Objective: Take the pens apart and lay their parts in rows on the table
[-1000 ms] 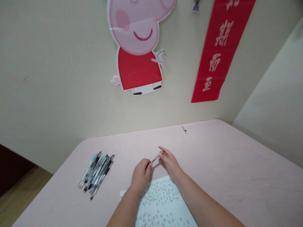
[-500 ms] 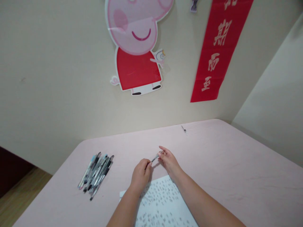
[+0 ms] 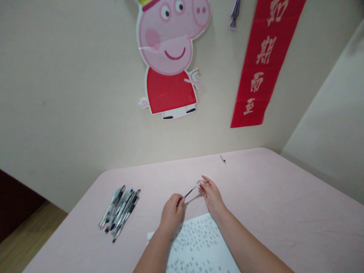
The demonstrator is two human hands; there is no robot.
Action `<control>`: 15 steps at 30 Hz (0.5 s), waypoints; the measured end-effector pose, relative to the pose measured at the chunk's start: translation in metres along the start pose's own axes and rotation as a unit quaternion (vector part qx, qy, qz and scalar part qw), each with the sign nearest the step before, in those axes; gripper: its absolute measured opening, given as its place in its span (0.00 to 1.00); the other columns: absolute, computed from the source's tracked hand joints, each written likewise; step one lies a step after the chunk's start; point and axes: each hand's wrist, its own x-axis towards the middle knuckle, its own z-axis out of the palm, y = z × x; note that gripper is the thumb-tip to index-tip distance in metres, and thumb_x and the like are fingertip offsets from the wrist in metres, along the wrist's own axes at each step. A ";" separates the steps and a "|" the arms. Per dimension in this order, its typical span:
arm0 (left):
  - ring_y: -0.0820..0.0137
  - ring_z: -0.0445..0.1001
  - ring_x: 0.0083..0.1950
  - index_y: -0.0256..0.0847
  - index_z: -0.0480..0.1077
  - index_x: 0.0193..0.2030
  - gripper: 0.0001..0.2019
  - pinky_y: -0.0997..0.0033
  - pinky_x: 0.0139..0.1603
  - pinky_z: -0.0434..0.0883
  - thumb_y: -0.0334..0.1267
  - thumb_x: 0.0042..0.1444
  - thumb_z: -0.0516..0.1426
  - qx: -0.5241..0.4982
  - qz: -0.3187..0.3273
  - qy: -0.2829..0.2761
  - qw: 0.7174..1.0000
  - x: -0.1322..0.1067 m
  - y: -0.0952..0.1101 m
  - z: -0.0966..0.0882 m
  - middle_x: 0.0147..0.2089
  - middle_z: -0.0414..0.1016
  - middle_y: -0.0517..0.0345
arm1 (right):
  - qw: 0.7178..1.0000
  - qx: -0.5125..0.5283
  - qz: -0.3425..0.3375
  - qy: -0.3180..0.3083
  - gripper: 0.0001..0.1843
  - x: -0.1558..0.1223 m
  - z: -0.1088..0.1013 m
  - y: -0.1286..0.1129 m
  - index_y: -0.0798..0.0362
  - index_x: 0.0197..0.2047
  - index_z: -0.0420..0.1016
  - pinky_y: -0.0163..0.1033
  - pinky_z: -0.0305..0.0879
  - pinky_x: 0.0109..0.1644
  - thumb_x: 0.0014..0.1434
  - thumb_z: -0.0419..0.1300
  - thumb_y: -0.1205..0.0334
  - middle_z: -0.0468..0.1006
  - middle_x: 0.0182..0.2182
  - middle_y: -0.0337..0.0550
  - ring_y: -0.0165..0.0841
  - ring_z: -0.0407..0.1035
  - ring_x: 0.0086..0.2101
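Observation:
My left hand (image 3: 171, 211) and my right hand (image 3: 211, 195) meet over the pink table (image 3: 284, 204), each pinching one end of a thin pen part (image 3: 191, 192). The piece looks like a refill, dark near the left hand and pale near the right. Both hands are closed on it, fingers pressed together. A white sheet with handwriting (image 3: 196, 246) lies just below my wrists. A bundle of several pens (image 3: 121, 212) rests on the table to the left of my left hand, apart from it.
A small dark bit (image 3: 223, 159) lies near the table's far edge. The wall behind carries a pink pig cutout in a red dress (image 3: 170, 60) and a red banner with pale characters (image 3: 260, 64). Wooden floor (image 3: 25, 246) shows at the lower left.
My hands have drawn apart a little, so more of the thin dark piece shows between them. The camera has tilted, showing more of the pig cutout.

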 end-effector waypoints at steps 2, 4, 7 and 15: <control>0.66 0.70 0.37 0.41 0.67 0.35 0.13 0.67 0.39 0.65 0.42 0.61 0.45 0.000 -0.002 -0.005 1.000 0.000 0.000 -0.001 0.34 0.71 0.54 | 1.000 0.002 -0.006 0.003 0.25 0.002 -0.002 -0.001 0.51 0.43 0.72 0.35 0.68 0.35 0.41 0.71 0.56 0.78 0.32 0.39 0.29 0.70 0.29; 0.66 0.70 0.37 0.41 0.66 0.35 0.12 0.66 0.39 0.65 0.42 0.61 0.45 0.002 -0.005 -0.008 1.000 -0.001 0.001 -0.001 0.35 0.71 0.54 | 1.000 -0.004 -0.014 0.005 0.24 0.004 -0.004 -0.001 0.51 0.43 0.72 0.36 0.69 0.36 0.42 0.70 0.56 0.78 0.33 0.40 0.30 0.70 0.30; 0.65 0.70 0.38 0.41 0.66 0.35 0.12 0.66 0.39 0.66 0.42 0.61 0.45 0.001 -0.008 -0.010 1.000 -0.001 0.001 -0.001 0.35 0.72 0.54 | 1.000 -0.003 -0.020 0.011 0.23 0.006 -0.006 -0.002 0.50 0.43 0.72 0.37 0.70 0.35 0.42 0.70 0.57 0.78 0.33 0.40 0.31 0.71 0.31; 0.65 0.71 0.37 0.41 0.68 0.35 0.12 0.66 0.39 0.67 0.41 0.60 0.46 0.001 -0.006 0.003 1.000 -0.001 0.000 -0.001 0.34 0.72 0.54 | 0.997 -0.029 -0.057 0.037 0.21 0.013 -0.014 -0.005 0.50 0.42 0.71 0.36 0.68 0.31 0.44 0.68 0.56 0.77 0.32 0.39 0.31 0.70 0.30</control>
